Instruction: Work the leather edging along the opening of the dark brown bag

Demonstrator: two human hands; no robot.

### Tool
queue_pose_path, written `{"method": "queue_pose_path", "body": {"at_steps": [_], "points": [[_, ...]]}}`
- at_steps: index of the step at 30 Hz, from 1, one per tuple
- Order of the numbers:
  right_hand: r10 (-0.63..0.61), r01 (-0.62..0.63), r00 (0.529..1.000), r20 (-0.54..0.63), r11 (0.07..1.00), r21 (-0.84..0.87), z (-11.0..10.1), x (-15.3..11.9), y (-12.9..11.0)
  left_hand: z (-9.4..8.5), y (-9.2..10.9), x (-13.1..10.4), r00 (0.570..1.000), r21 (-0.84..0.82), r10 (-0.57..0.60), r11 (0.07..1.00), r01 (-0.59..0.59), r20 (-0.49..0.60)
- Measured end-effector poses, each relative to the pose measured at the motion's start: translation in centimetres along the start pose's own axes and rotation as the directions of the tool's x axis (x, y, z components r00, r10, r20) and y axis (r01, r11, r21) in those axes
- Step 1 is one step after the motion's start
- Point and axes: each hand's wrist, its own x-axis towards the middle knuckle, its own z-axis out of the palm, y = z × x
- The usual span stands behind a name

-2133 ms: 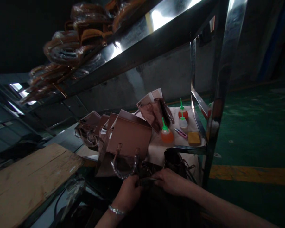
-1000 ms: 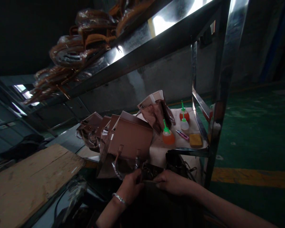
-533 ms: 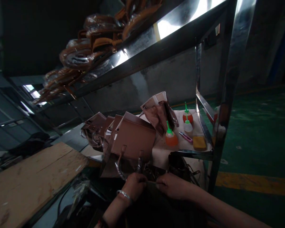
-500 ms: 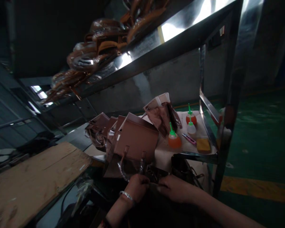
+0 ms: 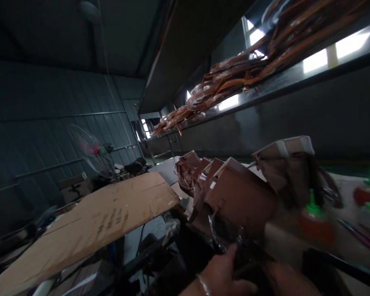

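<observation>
My left hand (image 5: 223, 271), with a silver bracelet at the wrist, is low in the view, its finger and thumb apart beside a dark leather piece (image 5: 251, 269). To the right, my right hand (image 5: 288, 279) is blurred at the bottom edge, its fingers hidden behind or against the same dark material. Whether it grips that piece I cannot make out. Just beyond my left hand leans a brown handbag (image 5: 239, 197) with plastic-wrapped handles. More brown bags (image 5: 188, 168) stand in a row behind it.
A squeeze bottle (image 5: 316, 224) with a green nozzle and orange liquid stands at right, near a slumped bag (image 5: 283, 172). Cardboard (image 5: 120, 205) lies on the left. Overhead, a metal shelf (image 5: 283, 78) carries plastic-wrapped brown pieces. A fan (image 5: 94, 150) stands far left.
The view has swung left, so the bags and bottles sit farther right. My left finger and thumb, earlier closed together on a thin dark edge, are now apart. My right hand has blurred.
</observation>
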Motion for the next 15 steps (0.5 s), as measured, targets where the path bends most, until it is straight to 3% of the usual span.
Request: {"method": "queue_pose_path", "body": {"at_steps": [1, 4, 9, 12, 15], "points": [[0.022, -0.024, 0.999, -0.03, 0.999, -0.039, -0.7, -0.6, -0.4, 0.0, 0.2, -1.0, 0.999, -0.026, -0.041, 0.999, 0.041, -0.016], [0.071, -0.087, 0.991, -0.116, 0.986, -0.144, -2.5, -1.6, -1.3, 0.4, 0.2, -3.2, 0.999, -0.11, 0.024, 0.994, -0.02, 0.037], [0.152, -0.179, 0.973, -0.172, 0.972, -0.153, -3.6, -2.5, -1.0, 1.5, -2.6, -5.0, 0.995, -0.134, -0.04, 0.99, 0.052, 0.091], [0.164, -0.196, 0.965, -0.203, 0.969, -0.151, -4.0, -3.2, -0.7, 1.1, -4.5, -6.0, 0.987, -0.211, -0.061, 0.973, 0.093, 0.152], [0.176, -0.208, 0.96, -0.22, 0.969, -0.132, -4.6, -3.8, -0.5, 0.2, -4.9, -7.2, 0.979, -0.307, -0.085, 0.941, 0.14, 0.186]]}}
